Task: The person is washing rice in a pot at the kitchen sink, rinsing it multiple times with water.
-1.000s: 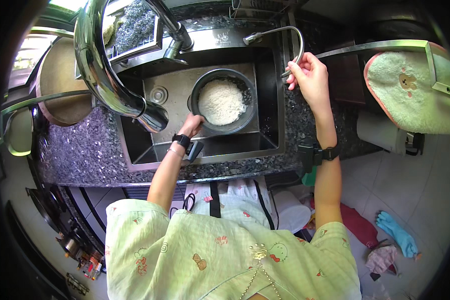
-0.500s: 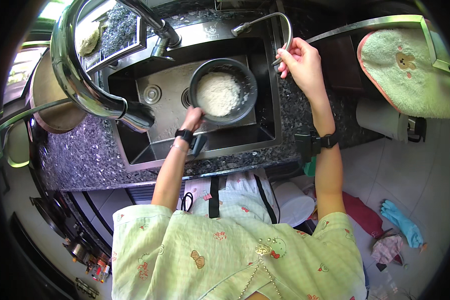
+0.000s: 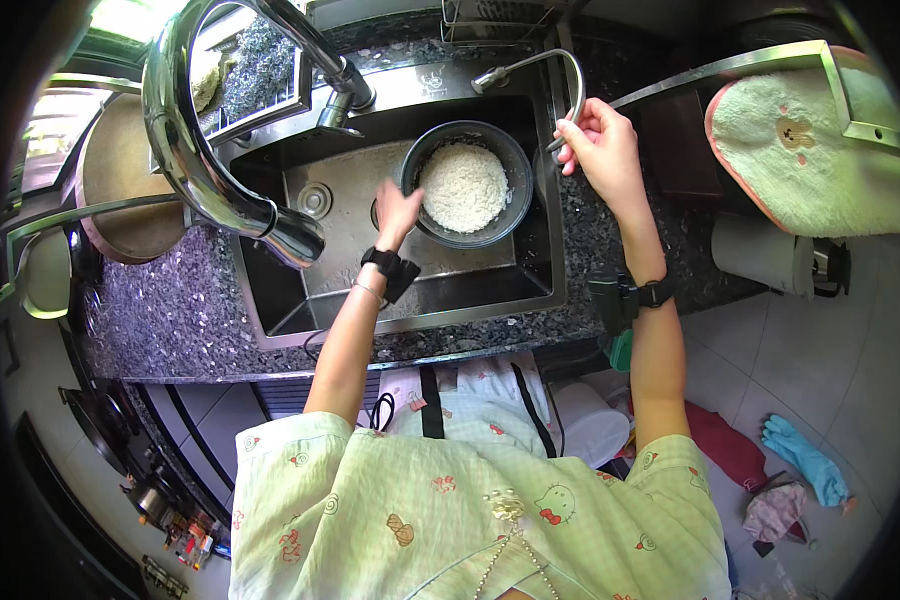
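A dark round pot (image 3: 523,200) stands in the sink, with wet white rice (image 3: 465,187) in it. My left hand (image 3: 398,212) is at the pot's left rim, somewhat blurred. Its thumb and fingers look apart, and I see nothing held; whether it touches the rim I cannot tell. At the sink's back right corner, my right hand (image 3: 602,145) pinches the free end of a thin, curved metal spout (image 3: 573,75). No water shows running from it.
A large chrome faucet (image 3: 195,165) arches over the left of the steel sink (image 3: 345,260). Speckled dark counter (image 3: 160,310) surrounds the basin. A pale towel (image 3: 770,150) hangs at right. On the floor lie a blue rubber glove (image 3: 805,455) and cloths.
My left hand has let go of the pot's lower left rim and moved up along its left side. The pot looks more level. My right hand stays on the thin spout.
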A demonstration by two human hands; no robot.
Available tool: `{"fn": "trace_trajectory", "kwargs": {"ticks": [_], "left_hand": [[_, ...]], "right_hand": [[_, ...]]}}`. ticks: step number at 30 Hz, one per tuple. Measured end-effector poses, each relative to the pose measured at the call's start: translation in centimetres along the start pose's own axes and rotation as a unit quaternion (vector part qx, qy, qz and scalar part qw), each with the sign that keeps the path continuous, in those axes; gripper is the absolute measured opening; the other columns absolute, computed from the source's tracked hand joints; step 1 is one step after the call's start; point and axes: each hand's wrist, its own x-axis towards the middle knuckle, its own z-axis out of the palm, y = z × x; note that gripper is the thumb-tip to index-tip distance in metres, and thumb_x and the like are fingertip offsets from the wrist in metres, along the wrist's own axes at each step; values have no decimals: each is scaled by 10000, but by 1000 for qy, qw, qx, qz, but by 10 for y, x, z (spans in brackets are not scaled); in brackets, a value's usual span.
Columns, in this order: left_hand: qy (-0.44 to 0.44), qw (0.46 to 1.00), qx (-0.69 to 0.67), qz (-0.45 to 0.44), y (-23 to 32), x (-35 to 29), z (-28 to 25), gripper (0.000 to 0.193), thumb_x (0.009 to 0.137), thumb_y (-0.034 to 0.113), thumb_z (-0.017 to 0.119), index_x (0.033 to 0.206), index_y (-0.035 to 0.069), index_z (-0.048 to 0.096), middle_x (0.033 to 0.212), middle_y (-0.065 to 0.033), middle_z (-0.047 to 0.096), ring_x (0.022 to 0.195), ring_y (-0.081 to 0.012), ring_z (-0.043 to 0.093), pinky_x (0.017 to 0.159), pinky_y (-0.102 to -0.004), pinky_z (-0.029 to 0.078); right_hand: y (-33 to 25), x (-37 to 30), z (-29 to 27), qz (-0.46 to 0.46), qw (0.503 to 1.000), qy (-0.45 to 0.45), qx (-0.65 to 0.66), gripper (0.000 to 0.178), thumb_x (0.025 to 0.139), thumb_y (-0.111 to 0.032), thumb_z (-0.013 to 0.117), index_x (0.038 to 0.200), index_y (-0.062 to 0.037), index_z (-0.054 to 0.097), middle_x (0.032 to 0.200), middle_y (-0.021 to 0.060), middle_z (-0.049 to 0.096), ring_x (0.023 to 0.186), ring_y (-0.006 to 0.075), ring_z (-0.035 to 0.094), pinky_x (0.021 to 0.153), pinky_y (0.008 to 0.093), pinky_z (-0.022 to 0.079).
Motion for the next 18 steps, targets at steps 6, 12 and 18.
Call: {"fn": "trace_trajectory", "kwargs": {"ticks": [6, 12, 18], "left_hand": [[170, 888, -15, 428, 152, 45, -24, 401, 804, 190, 611, 1115, -29, 483, 991, -214, 560, 927, -361, 537, 815, -397, 438], [68, 903, 72, 419, 183, 68, -15, 193, 850, 183, 537, 802, -4, 545, 731, -199, 581, 744, -373, 571, 673, -441, 454], [50, 876, 91, 471, 171, 68, -19, 143, 836, 113, 520, 767, -12, 527, 734, -214, 584, 739, -369, 582, 660, -435, 464]], "right_hand": [[-5, 3, 6, -2, 1000, -19, -22, 84, 803, -27, 587, 771, 19, 524, 655, 61, 590, 506, 88, 576, 403, 216, 465], [-14, -2, 12, 11, 996, -31, -79, 61, 826, -14, 561, 798, 23, 520, 678, 49, 578, 517, 74, 563, 434, 205, 473], [-11, -5, 8, 16, 995, -31, -94, 66, 826, -21, 560, 794, 22, 522, 677, 48, 579, 521, 75, 568, 442, 206, 479]]}}
